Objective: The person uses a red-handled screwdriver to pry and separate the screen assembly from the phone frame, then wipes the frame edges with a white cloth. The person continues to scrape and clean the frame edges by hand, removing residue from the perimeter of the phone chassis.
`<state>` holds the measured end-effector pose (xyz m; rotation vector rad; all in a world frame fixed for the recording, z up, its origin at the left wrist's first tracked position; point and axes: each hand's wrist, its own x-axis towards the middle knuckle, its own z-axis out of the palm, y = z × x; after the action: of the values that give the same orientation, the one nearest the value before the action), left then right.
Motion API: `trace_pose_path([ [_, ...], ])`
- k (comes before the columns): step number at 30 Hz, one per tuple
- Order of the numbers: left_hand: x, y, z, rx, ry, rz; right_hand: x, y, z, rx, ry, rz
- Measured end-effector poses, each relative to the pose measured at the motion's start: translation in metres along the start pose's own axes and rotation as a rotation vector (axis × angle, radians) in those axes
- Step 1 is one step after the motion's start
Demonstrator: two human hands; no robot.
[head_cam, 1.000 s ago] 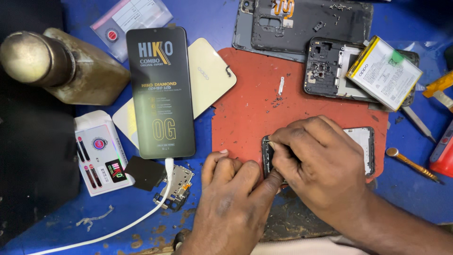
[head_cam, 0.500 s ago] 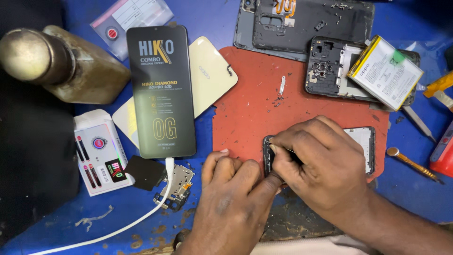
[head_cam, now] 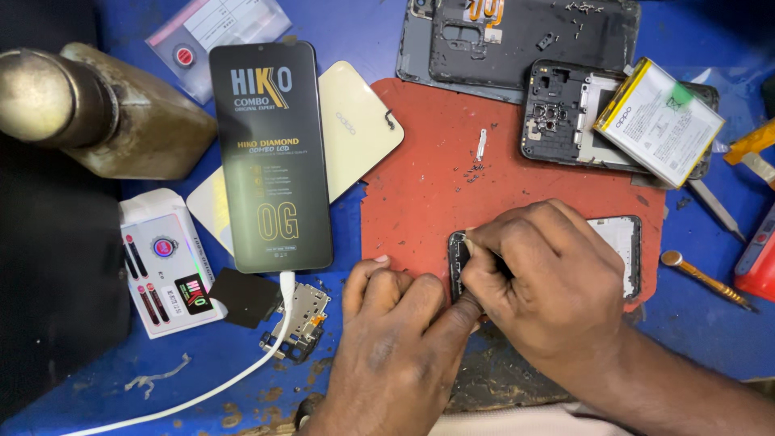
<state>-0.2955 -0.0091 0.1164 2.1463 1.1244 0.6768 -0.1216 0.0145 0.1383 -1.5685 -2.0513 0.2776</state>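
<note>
Phone frame (head_cam: 626,250), dark-edged with a pale inner panel, lies on the red mat (head_cam: 420,186) under both hands. Right hand (head_cam: 549,282) covers most of it, fingers curled tight and pinching at its left end. Left hand (head_cam: 395,355) sits just beside, fingers folded into a loose fist, with one finger stretched right to press the frame's lower left corner. Beyond the left hand lie a small metal bracket (head_cam: 300,319) and a white cable (head_cam: 202,391), then a black display panel (head_cam: 270,153) over a cream back cover (head_cam: 355,129). Past the right hand rest a white battery (head_cam: 660,121) on a stripped chassis (head_cam: 557,113) and an orange-handled tool (head_cam: 706,278).
</note>
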Motion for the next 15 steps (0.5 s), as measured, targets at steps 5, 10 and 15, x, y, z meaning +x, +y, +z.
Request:
trace_pose_path([
  [5, 0.0, 0.001, -0.004, 0.025, -0.018, 0.014, -0.011, 0.005, -0.004, 0.118, 0.029, 0.04],
  [10, 0.003, 0.016, -0.012, -0.003, 0.027, -0.034, -0.04, 0.025, -0.037, 0.461, 0.206, 0.303],
  [15, 0.007, 0.04, -0.007, 0.068, 0.033, 0.034, -0.071, 0.06, -0.074, 0.601, 0.388, 0.323],
])
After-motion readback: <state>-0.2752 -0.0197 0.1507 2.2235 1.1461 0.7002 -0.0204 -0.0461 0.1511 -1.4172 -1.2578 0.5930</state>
